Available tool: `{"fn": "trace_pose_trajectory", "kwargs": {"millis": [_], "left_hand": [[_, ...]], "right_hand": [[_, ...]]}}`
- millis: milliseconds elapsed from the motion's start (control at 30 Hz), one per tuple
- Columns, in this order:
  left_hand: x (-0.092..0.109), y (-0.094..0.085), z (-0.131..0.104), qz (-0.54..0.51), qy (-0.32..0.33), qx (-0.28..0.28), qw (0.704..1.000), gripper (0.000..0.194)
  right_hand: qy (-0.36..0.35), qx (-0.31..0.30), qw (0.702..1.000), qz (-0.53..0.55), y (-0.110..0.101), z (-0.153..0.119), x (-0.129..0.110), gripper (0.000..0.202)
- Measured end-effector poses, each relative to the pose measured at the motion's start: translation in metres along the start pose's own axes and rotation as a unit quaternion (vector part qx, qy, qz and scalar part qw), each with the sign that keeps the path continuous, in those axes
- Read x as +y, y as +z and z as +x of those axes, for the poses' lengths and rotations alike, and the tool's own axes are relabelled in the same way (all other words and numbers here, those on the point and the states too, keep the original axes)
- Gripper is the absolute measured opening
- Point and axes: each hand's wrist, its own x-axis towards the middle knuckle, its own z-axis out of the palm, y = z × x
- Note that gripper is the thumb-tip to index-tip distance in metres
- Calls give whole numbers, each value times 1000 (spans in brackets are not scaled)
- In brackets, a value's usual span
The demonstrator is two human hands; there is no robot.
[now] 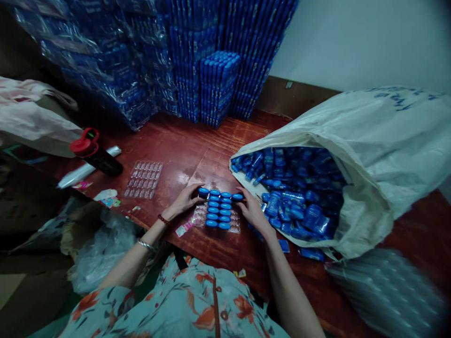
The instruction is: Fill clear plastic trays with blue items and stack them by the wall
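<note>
Just in front of me on the table lies a clear plastic tray with moulded pockets (235, 226), partly covered. Two middle columns of blue oval-topped containers (218, 211) stand in it. At the far left corner my left hand (185, 199) pinches one blue oval-topped container (203, 192) between thumb and fingers. On the opposite side my right hand (251, 211) has its fingers closed on another blue oval-topped container (237, 197). Both held pieces are level with the far end of the columns. Whether they are seated in pockets, I cannot tell.
A white woven sack (366, 141) lies open at the right, spilling blue packs (292, 206). A second clear tray (143, 180) and a red-lidded dark bottle (97, 152) are at the left. Tall blue stacks (220, 89) stand behind. Stacked clear trays (391, 286) sit front right.
</note>
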Motion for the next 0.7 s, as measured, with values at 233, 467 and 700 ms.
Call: {"fn": "trace_pose_trajectory", "kwargs": {"millis": [233,467,700], "left_hand": [[3,4,25,-27,-66,-7,997,25],[-7,0,49,-19,-66,-29,997,25],[-9,2,46,-16,-59,-37,997,24]], "right_hand": [[59,48,994,74,2,12,16,44],[88,90,991,53,7,25,25,24],[72,87,993,42,4,22,18,23]]}}
